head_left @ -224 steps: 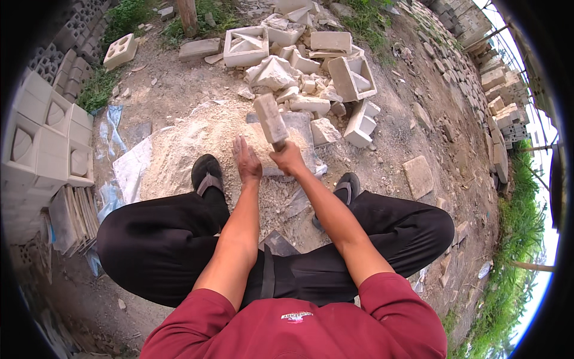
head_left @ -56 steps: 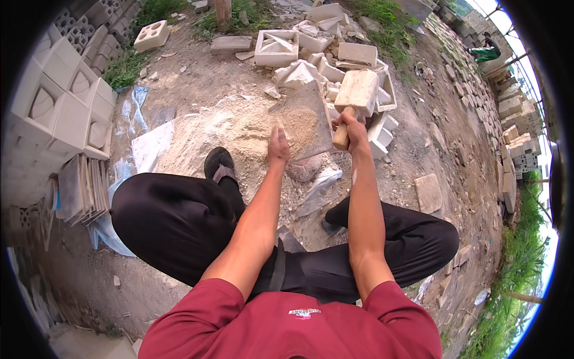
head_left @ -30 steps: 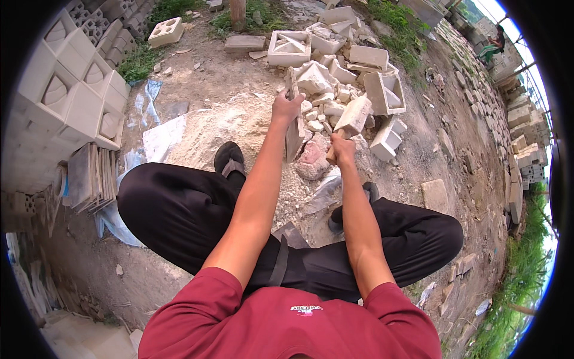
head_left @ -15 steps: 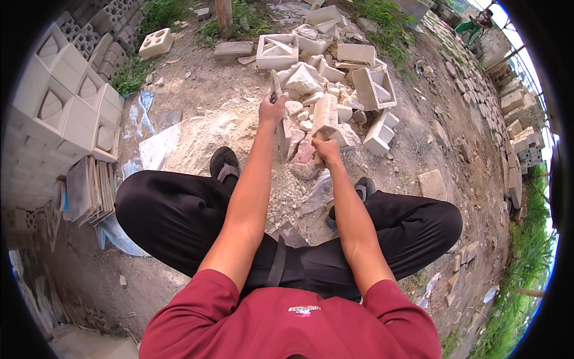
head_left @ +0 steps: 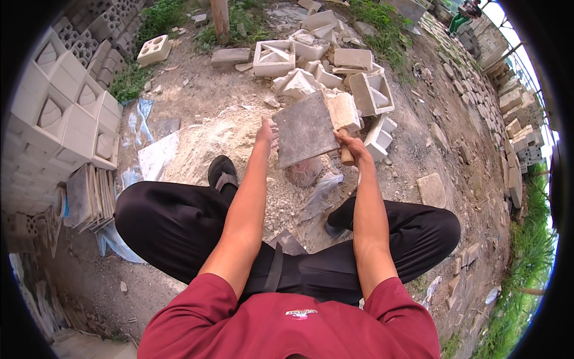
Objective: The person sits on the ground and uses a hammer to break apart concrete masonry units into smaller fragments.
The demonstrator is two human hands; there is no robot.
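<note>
My left hand (head_left: 269,133) is closed at the left edge of a flat, grey, square board (head_left: 307,128), whose broad face is turned up toward me. My right hand (head_left: 354,147) grips the round wooden handle of a dusty, pale, block-headed mallet (head_left: 344,112). The mallet's head lies beside the board's right edge, and the right fingers are close to that edge. Under the board, partly hidden by it, a pinkish rounded stone (head_left: 305,172) rests on the ground.
Broken pale blocks (head_left: 299,84) are heaped beyond my hands. Whitish powder (head_left: 206,143) covers the ground at left, near a plastic sheet (head_left: 158,152). Stacked moulded blocks (head_left: 78,102) and leaning boards (head_left: 89,194) stand at far left. A person (head_left: 463,18) is at the far right.
The board has turned from edge-on to showing its broad face. My right hand and the mallet have moved to the right; my left hand has shifted slightly left and nearer.
</note>
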